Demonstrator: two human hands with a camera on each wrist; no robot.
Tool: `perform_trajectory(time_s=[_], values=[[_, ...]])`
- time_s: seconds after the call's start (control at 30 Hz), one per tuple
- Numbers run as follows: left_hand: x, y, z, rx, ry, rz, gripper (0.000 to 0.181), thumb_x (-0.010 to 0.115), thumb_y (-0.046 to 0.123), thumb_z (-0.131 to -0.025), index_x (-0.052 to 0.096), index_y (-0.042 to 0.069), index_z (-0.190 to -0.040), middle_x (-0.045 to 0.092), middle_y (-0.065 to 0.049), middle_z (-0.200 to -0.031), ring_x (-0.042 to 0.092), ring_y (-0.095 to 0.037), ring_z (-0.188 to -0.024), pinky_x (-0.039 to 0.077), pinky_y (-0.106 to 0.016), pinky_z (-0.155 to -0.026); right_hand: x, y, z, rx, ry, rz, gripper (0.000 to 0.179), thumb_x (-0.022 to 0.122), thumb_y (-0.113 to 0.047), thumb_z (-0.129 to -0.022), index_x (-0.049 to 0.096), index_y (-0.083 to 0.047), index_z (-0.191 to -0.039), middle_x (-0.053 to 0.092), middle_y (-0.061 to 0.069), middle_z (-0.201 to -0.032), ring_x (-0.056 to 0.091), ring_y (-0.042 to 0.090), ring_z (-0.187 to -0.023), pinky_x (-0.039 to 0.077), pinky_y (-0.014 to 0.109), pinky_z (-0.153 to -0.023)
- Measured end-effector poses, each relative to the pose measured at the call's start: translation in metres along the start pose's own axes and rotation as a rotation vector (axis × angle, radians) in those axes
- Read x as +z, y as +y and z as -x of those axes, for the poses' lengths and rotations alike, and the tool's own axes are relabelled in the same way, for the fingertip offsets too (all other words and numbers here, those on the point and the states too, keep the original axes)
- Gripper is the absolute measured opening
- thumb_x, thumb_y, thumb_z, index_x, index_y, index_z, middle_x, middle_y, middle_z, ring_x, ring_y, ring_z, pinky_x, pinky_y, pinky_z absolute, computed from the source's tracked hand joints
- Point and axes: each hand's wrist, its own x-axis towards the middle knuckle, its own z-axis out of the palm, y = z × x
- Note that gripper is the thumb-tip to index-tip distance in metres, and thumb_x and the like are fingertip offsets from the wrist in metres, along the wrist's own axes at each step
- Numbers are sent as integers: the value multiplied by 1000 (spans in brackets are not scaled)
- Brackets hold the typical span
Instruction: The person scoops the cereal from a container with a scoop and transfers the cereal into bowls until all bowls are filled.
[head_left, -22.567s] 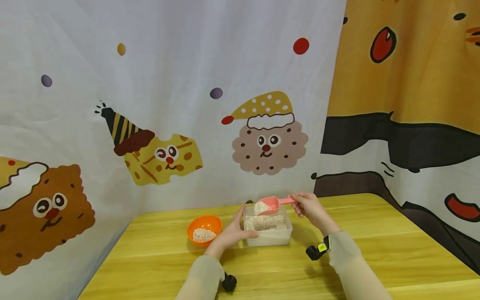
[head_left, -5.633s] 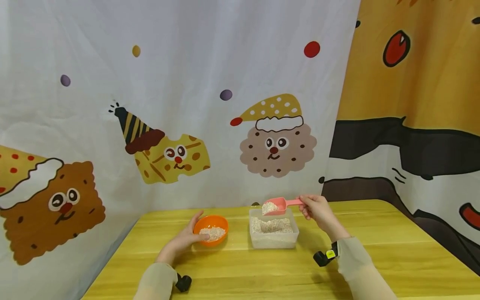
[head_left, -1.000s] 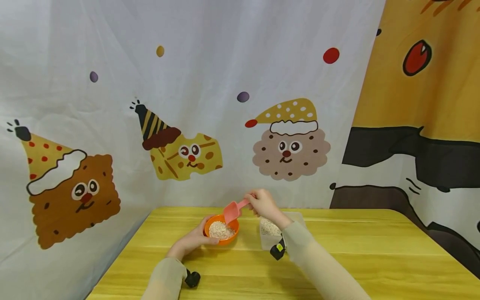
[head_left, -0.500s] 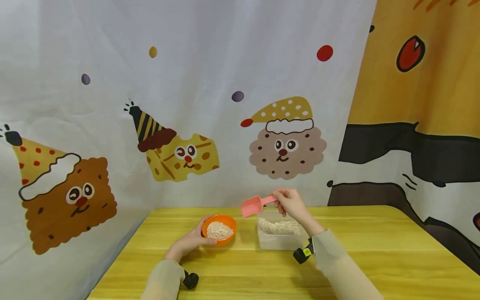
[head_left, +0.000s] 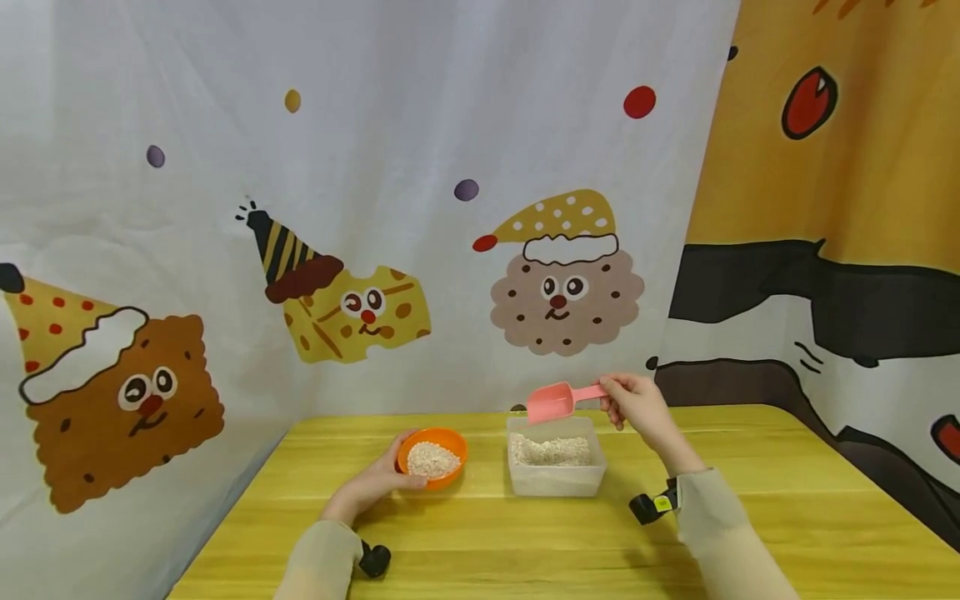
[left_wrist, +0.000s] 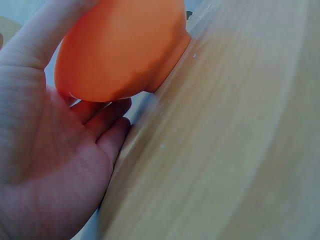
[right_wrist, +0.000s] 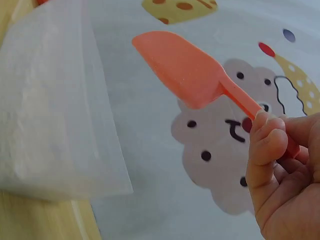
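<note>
My right hand (head_left: 637,406) pinches the handle of a pink scoop (head_left: 551,402), held above the back of a translucent plastic box (head_left: 557,481). No flakes show in the scoop. Inside the box lie pale oat flakes (head_left: 570,451), dipped in the middle. To the left, my left hand (head_left: 382,477) grips an orange bowl (head_left: 453,477) by its side, thumb at the near rim and fingers round the far side. A heap of oat flakes (head_left: 432,459) lies in the bowl. In the left wrist view the bowl (left_wrist: 125,45) stands on the table, fingers curled beside its base.
The bowl and box stand apart on a yellow wood-grain table (head_left: 487,542). Behind it hangs a white curtain (head_left: 405,167) printed with cartoon figures. A black wrist camera (head_left: 375,560) sits on each wrist.
My right hand has swung the scoop from over the bowl rightward to above the box. The bowl's heap is larger than several seconds ago. My left hand keeps hold of the bowl.
</note>
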Motion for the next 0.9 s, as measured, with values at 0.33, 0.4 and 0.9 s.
perform_trajectory(time_s=[0.33,0.4,0.9], values=[[1,2,0,-21,2,5,97,77,18,-83,12,9,-154,25,-22,-152,30,-36,-135,25,-52,-108,-22,7,3,30,13,-7,37,50,-22,-103,61,13,-109,57,10,-68,48,11,-48,46,26,-43],[1,2,1,-26,4,8,98,78,18,-83,11,9,-155,24,-22,-152,29,-37,-136,24,-53,-109,-25,7,3,38,11,-21,38,49,-22,-103,60,14,-110,58,9,-69,48,11,-49,46,26,-44],[-3,29,-3,13,91,-168,94,72,24,-89,8,6,-156,14,-20,-159,14,-41,-143,19,-59,-111,-30,9,4,69,-13,-51,39,48,-23,-104,58,14,-112,57,7,-69,48,9,-50,46,25,-45]])
